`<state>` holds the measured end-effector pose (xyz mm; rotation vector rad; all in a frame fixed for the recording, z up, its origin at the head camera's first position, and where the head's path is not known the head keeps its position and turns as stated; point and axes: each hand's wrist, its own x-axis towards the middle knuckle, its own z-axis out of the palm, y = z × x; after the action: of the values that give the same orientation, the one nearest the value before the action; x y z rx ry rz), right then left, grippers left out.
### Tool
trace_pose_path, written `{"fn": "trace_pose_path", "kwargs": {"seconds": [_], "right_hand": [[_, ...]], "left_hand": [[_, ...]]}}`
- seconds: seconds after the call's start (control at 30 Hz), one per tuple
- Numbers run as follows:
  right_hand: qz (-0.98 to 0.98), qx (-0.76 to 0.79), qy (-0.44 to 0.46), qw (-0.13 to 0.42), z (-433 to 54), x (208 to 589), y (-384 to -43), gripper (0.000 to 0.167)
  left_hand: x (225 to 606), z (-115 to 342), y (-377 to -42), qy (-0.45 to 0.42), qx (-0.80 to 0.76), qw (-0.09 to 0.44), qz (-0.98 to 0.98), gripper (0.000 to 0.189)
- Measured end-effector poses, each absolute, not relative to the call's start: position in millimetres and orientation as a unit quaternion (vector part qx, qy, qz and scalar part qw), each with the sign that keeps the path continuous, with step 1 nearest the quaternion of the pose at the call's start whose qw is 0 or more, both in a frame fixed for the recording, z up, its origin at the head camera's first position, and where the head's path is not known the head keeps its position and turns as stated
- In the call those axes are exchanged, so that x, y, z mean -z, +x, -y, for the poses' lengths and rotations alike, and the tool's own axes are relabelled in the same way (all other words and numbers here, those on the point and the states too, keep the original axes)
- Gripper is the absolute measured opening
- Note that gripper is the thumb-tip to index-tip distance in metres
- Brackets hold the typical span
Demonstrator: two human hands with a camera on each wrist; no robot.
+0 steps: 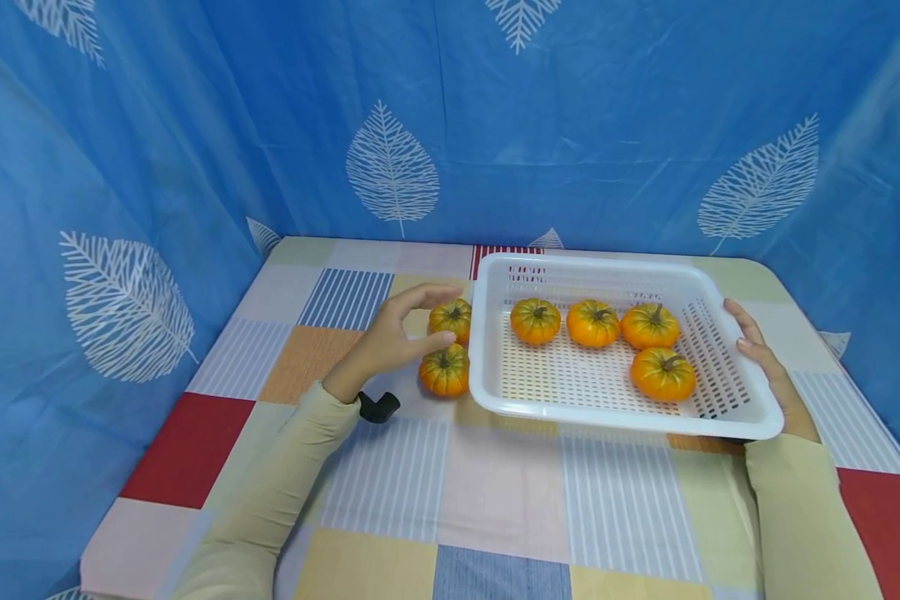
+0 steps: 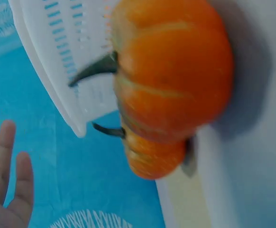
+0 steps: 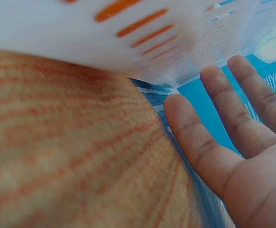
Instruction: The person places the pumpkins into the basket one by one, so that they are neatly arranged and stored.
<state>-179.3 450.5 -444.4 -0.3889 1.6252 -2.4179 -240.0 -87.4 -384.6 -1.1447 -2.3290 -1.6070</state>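
Note:
A white plastic basket (image 1: 622, 423) with slotted walls holds several small orange pumpkins (image 1: 592, 323) (image 1: 663, 374). Just left of it on the tablecloth, two more pumpkins stand close together: a nearer one (image 1: 444, 372) and a farther one (image 1: 450, 319). My left hand (image 1: 390, 333) hovers beside this pair, thumb and fingers spread apart and holding nothing. In the left wrist view, one large pumpkin (image 2: 176, 71) partly covers the other (image 2: 150, 154). At the basket's right end, my right hand (image 1: 776, 379) lies against the outer wall, its visible fingers fairly straight (image 3: 233, 109).
A patchwork cloth (image 1: 502, 492) covers the table. Blue curtains (image 1: 555, 125) with white leaf prints hang behind it and at both sides. A black strap piece (image 1: 379, 407) juts from the left wrist.

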Motion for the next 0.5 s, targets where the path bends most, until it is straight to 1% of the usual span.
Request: {"fn": "trace_pose_path", "kwargs": {"seconds": [0.13, 0.37, 0.43, 0.5], "right_hand": [[-0.554, 0.815, -0.136, 0.101, -451, 444, -180, 0.065], [-0.585, 0.790, -0.136, 0.121, -455, 443, -180, 0.065], [-0.579, 0.795, -0.136, 0.119, -456, 444, -181, 0.065], [-0.575, 0.800, -0.136, 0.106, -455, 445, -183, 0.064]], "left_hand": [[390, 94, -243, -0.352, 0.523, -0.005, 0.776, 0.058], [399, 106, -249, -0.340, 0.508, -0.129, 0.781, 0.063], [402, 108, -251, -0.345, 0.501, -0.150, 0.779, 0.066], [404, 109, -253, -0.352, 0.494, -0.160, 0.779, 0.068]]}}
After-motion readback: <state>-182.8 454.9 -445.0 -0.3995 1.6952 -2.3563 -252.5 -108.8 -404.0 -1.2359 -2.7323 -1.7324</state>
